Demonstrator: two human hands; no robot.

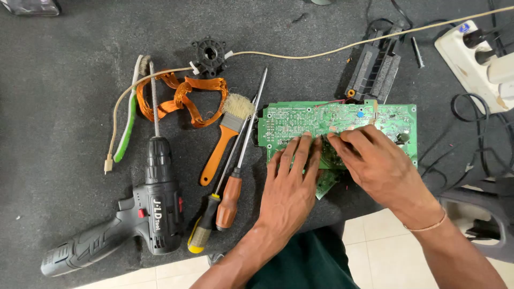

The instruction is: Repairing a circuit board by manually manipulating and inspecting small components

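A green circuit board (300, 119) lies flat on a dark grey mat. My left hand (290, 184) rests palm down on the board's near edge, fingers spread and pressing on it. My right hand (375, 160) lies over the board's right half, its fingertips curled and pinching at something small near the board's middle, just beside my left fingertips. Both hands hide the near part of the board. A second green board piece (325, 184) pokes out beneath it.
Left of the board lie two screwdrivers (230, 200), an orange-handled brush (222, 142), a black cordless drill (152, 206), a copper coil (182, 99), a toothbrush (128, 120) and a black plastic wheel (209, 53). A black part (375, 69), a white power strip (476, 59) and cables sit at right.
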